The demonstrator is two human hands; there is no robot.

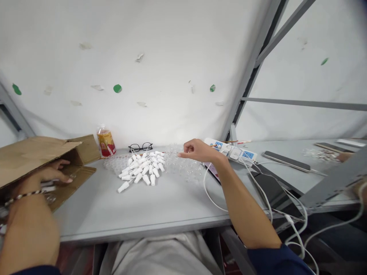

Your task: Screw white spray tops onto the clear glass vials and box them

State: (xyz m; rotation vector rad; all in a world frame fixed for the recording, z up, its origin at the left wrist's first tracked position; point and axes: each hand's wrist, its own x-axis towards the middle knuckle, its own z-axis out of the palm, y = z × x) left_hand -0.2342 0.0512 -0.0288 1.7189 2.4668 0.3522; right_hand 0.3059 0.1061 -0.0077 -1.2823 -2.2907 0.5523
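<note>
My left hand (54,173) is inside the open cardboard box (37,152) at the left, its fingers apart above the lower flap. White and clear pieces show in the box beside my wrist. My right hand (195,149) hovers at a heap of clear plastic pieces (186,168), its fingers curled in and the thumb pressed toward them. Whatever may be between those fingers is too small or hidden to make out. Between my hands lies a pile of white tapered plastic pieces (143,168), some with thin stems. More clear plastic parts (113,163) sit left of that pile.
Behind the pile are black-framed glasses (140,147) and a bottle with a red and yellow label (106,142). A power strip (233,151), white cables (265,191) and several phones (286,161) occupy the right. A grey metal post (249,76) rises behind.
</note>
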